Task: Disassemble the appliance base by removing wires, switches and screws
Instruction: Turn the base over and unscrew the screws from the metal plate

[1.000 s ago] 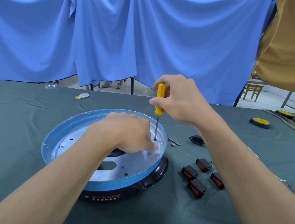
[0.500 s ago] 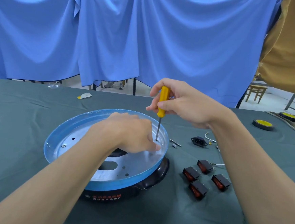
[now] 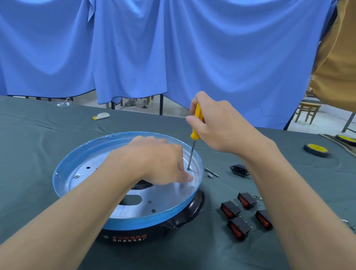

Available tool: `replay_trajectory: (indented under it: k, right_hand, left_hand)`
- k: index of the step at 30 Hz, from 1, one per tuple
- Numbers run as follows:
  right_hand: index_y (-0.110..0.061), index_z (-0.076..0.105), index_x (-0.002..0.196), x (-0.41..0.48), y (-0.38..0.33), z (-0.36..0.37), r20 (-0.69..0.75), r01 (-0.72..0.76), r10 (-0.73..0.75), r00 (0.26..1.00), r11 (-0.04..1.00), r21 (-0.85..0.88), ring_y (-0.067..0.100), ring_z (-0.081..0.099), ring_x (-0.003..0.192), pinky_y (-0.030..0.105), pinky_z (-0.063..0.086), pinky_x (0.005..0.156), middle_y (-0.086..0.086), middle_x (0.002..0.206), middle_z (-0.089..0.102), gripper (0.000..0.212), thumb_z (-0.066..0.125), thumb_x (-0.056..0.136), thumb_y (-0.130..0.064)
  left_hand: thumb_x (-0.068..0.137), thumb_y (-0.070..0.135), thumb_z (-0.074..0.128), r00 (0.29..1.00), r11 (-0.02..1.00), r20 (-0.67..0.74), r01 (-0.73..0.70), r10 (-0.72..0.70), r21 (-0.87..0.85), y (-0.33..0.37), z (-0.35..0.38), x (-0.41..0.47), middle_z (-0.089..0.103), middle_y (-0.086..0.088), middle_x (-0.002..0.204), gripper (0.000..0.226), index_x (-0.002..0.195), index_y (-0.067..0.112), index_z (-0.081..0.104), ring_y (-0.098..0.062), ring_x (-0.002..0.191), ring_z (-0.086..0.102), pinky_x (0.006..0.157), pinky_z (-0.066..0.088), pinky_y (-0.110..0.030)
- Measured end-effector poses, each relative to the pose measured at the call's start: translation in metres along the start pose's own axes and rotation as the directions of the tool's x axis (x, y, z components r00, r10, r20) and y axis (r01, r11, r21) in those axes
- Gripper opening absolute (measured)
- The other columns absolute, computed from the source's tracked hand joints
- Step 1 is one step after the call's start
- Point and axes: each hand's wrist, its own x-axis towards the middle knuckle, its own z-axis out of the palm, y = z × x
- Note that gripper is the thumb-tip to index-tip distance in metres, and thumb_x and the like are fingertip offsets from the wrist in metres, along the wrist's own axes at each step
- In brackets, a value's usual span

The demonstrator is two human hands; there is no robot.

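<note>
The round appliance base (image 3: 137, 220) has a blue rim, a silver metal pan and a black lower shell, and it sits on the grey-green cloth. My right hand (image 3: 221, 127) grips a yellow-handled screwdriver (image 3: 196, 125) held nearly upright, its tip set on a screw at the pan's right side. My left hand (image 3: 157, 160) rests inside the pan with its fingertips pressing the metal beside the tip. Another screw (image 3: 76, 176) shows at the pan's left. Several black rocker switches with red faces (image 3: 246, 212) lie to the right of the base.
A black power socket (image 3: 239, 170) and small loose screws (image 3: 211, 172) lie just right of the base. Tape rolls (image 3: 315, 149) sit at the far right. A person in a mustard shirt (image 3: 345, 57) stands at the right edge. Blue drapes hang behind the table.
My right hand has shifted its fingers round the screwdriver handle, which now stands more upright. My left hand stays pressed in the pan. The view has shifted slightly.
</note>
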Motion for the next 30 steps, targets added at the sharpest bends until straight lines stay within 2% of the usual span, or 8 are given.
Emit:
replay_trajectory:
  k: [6,12,15,17,20,24,28,30]
  right_hand:
    - [-0.016,0.039,0.11,-0.004,0.003,-0.018,0.265,0.0,0.0,0.964,1.0,0.0,0.02,0.048,0.07,0.037,0.042,0.065,0.004,0.092,0.058,0.011,0.038,0.101,-0.022]
    - [-0.02,0.043,0.078,0.0,0.001,-0.005,0.014,-0.147,0.148,0.989,0.988,-0.045,0.03,0.051,0.083,0.034,0.036,0.06,0.007,0.084,0.061,0.032,0.044,0.095,-0.048]
    - [-0.015,0.052,0.085,-0.004,0.002,-0.004,-0.098,-0.195,0.177,0.979,0.955,-0.225,0.033,0.047,0.08,0.034,0.033,0.06,0.006,0.078,0.05,0.03,0.047,0.094,-0.043]
    - [-0.011,0.053,0.094,-0.005,0.003,-0.006,-0.094,-0.202,0.184,0.978,0.948,-0.247,0.034,0.048,0.079,0.034,0.035,0.058,0.007,0.078,0.049,0.023,0.05,0.091,-0.033]
    - [-0.013,0.048,0.097,-0.006,-0.002,-0.011,0.026,-0.154,0.157,0.987,0.985,-0.08,0.032,0.054,0.083,0.038,0.045,0.064,0.009,0.085,0.059,0.016,0.051,0.088,-0.025]
    - [-0.025,0.047,0.093,-0.007,-0.004,-0.019,0.192,-0.137,0.128,0.973,0.99,0.036,0.021,0.054,0.077,0.031,0.037,0.056,0.0,0.085,0.058,0.014,0.057,0.085,-0.029]
    - [-0.018,0.048,0.08,-0.005,-0.005,-0.01,0.02,-0.168,0.169,0.985,0.986,-0.019,0.025,0.054,0.076,0.034,0.037,0.057,0.002,0.075,0.062,0.042,0.05,0.088,-0.059]
    - [-0.015,0.05,0.077,-0.003,-0.006,-0.004,-0.061,-0.167,0.165,0.984,0.986,-0.021,0.03,0.055,0.08,0.033,0.039,0.059,0.006,0.076,0.065,0.038,0.05,0.091,-0.05]
  left_hand:
    - [0.086,0.07,0.043,1.0,1.0,-0.012,0.004,-0.004,0.004,-0.001,0.001,0.001,0.049,0.008,0.066,0.046,0.061,0.035,0.059,-0.011,0.072,0.047,0.055,0.027,-0.029]
    - [0.087,0.07,0.043,1.0,1.0,-0.025,0.006,-0.006,0.016,-0.002,0.002,0.0,0.047,0.009,0.063,0.048,0.052,0.039,0.055,-0.009,0.067,0.044,0.058,0.028,-0.031]
    - [0.087,0.069,0.043,1.0,0.999,-0.025,0.005,-0.005,0.034,0.0,0.003,-0.001,0.045,0.01,0.065,0.046,0.058,0.035,0.054,-0.01,0.066,0.042,0.057,0.027,-0.03]
    - [0.087,0.068,0.043,1.0,0.999,-0.029,-0.003,0.004,0.036,0.002,0.003,-0.001,0.045,0.01,0.064,0.046,0.059,0.034,0.054,-0.008,0.063,0.04,0.054,0.026,-0.029]
    - [0.088,0.068,0.043,1.0,0.999,-0.03,-0.004,0.005,0.032,0.003,0.002,0.0,0.049,0.008,0.065,0.048,0.062,0.03,0.055,-0.009,0.065,0.043,0.055,0.027,-0.029]
    - [0.088,0.068,0.043,1.0,1.0,-0.023,0.0,0.001,0.022,0.002,0.002,-0.001,0.051,0.007,0.067,0.048,0.067,0.027,0.058,-0.012,0.068,0.047,0.055,0.028,-0.03]
    - [0.088,0.068,0.043,1.0,1.0,-0.017,-0.004,0.004,0.015,0.002,0.001,-0.001,0.052,0.007,0.069,0.046,0.071,0.029,0.061,-0.014,0.072,0.048,0.055,0.026,-0.029]
    - [0.088,0.068,0.043,1.0,1.0,-0.026,-0.004,0.005,0.014,0.002,0.001,-0.001,0.051,0.007,0.068,0.048,0.071,0.027,0.063,-0.011,0.069,0.046,0.054,0.025,-0.029]
